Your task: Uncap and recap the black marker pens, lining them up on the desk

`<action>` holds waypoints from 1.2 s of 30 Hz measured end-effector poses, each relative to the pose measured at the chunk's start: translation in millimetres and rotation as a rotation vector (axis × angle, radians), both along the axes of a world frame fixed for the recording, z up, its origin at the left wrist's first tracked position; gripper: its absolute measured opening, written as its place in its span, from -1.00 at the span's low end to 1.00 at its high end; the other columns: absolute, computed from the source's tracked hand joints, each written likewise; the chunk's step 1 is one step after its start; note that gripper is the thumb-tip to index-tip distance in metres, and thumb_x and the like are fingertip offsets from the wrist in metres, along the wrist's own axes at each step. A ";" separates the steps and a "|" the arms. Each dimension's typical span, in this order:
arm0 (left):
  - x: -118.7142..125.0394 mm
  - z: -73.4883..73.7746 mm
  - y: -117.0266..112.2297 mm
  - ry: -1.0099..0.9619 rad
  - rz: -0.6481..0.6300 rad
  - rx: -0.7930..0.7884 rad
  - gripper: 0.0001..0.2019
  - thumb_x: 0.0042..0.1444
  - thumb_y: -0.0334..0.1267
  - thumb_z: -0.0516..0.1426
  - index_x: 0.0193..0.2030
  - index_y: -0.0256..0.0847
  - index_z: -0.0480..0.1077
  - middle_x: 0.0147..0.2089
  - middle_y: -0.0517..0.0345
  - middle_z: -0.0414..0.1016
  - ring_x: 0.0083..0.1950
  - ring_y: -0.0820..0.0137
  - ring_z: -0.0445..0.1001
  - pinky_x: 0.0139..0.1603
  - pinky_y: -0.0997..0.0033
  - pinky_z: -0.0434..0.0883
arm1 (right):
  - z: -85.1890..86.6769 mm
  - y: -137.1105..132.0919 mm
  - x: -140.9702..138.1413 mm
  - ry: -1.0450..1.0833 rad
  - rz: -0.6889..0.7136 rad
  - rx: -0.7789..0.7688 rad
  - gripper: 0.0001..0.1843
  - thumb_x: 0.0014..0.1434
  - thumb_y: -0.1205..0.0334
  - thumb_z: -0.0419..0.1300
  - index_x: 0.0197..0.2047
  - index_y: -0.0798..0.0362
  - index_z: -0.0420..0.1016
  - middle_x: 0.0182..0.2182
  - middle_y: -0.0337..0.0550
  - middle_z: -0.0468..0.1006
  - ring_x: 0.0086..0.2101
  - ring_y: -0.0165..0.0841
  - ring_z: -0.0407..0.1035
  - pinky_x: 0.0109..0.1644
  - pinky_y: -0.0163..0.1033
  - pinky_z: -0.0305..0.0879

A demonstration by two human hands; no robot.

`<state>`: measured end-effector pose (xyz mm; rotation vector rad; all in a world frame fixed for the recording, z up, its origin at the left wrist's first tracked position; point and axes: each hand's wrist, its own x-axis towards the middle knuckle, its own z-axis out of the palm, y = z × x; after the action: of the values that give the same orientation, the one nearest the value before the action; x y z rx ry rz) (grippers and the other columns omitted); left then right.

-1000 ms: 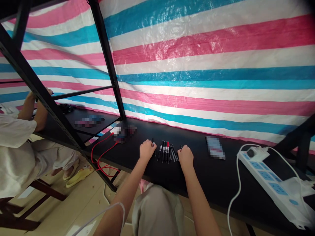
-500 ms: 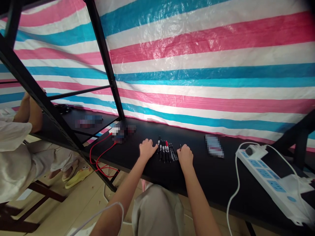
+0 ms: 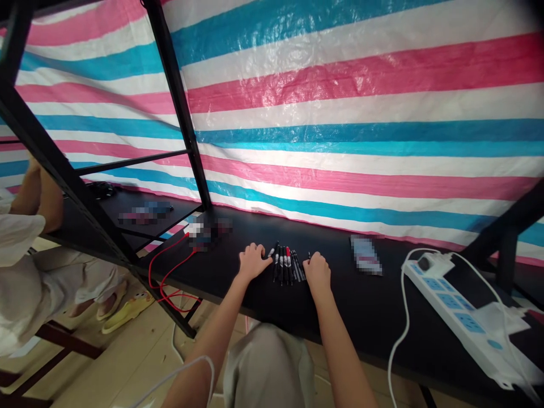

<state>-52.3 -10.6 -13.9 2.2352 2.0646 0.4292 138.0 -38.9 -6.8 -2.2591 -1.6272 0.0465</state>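
A row of several black pens, one with a red cap, lies side by side on the black table. My left hand rests on the table at the row's left end, its fingertips on a tilted pen with a white tip. At the row's right end my right hand is curled in a fist, and a small dark pen tip pokes out of it. Both forearms reach in from the bottom of the view.
A white power strip with its cord lies at the right. A blurred packet sits right of the pens, red cables hang off the left edge. A black rack post stands behind. Another person sits at far left.
My left hand has brought its pen to the left end of the row and stretched its fingers out. My right hand has stayed curled in place. The view has shifted slightly.
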 end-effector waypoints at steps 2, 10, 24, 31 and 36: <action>-0.5 -2.7 0.1 0.009 -0.003 0.023 -0.77 0.06 -0.05 -0.03 -0.25 -0.14 0.23 -0.14 0.11 0.24 -0.06 0.28 0.21 -0.10 0.28 0.14 | -1.0 1.5 1.9 0.007 0.004 -0.001 -0.86 0.11 0.30 -0.02 -0.29 0.19 0.28 -0.38 0.03 0.44 -0.34 -0.24 0.43 -0.36 -0.28 0.27; 1.8 1.2 -6.3 0.049 0.029 0.093 -0.76 0.20 -0.11 -0.16 -0.20 -0.16 0.22 -0.15 0.05 0.31 -0.10 0.30 0.25 -0.14 0.33 0.14 | -0.4 1.9 7.2 0.097 0.024 0.014 -0.82 0.09 0.28 -0.02 -0.31 0.18 0.34 -0.38 0.06 0.46 -0.34 -0.24 0.42 -0.34 -0.25 0.25; 11.0 24.4 -22.0 -0.052 -0.246 0.183 -0.78 0.21 -0.20 -0.13 -0.15 -0.07 0.29 -0.17 0.17 0.39 -0.09 0.39 0.22 -0.05 0.39 0.05 | -6.7 19.5 27.4 1.685 0.136 0.537 -0.67 -0.11 0.03 0.23 -0.39 0.12 0.33 -0.49 -0.15 0.51 -0.54 -0.44 0.41 -0.46 -0.38 0.37; 7.6 22.9 -20.8 -0.122 -0.262 0.207 -0.79 0.21 -0.21 -0.13 -0.19 -0.08 0.30 -0.20 0.22 0.41 -0.15 0.41 0.24 -0.08 0.40 0.06 | -3.5 16.1 15.9 1.782 0.404 0.357 -0.73 -0.06 0.10 0.22 -0.35 0.09 0.31 -0.32 -0.06 0.54 -0.19 -0.27 0.42 -0.05 -0.17 0.34; 6.8 20.8 -19.6 -0.137 -0.268 0.208 -0.78 0.21 -0.20 -0.14 -0.21 -0.09 0.30 -0.20 0.23 0.42 -0.16 0.41 0.25 -0.08 0.40 0.07 | -3.4 16.1 18.8 1.797 0.422 0.402 -0.73 -0.05 0.10 0.20 -0.34 0.08 0.28 -0.28 -0.06 0.54 -0.15 -0.29 0.40 -0.03 -0.19 0.31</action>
<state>-45.5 -30.1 6.9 2.4718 1.6932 0.7787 156.9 -22.7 -10.1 -0.7184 -0.7796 1.2516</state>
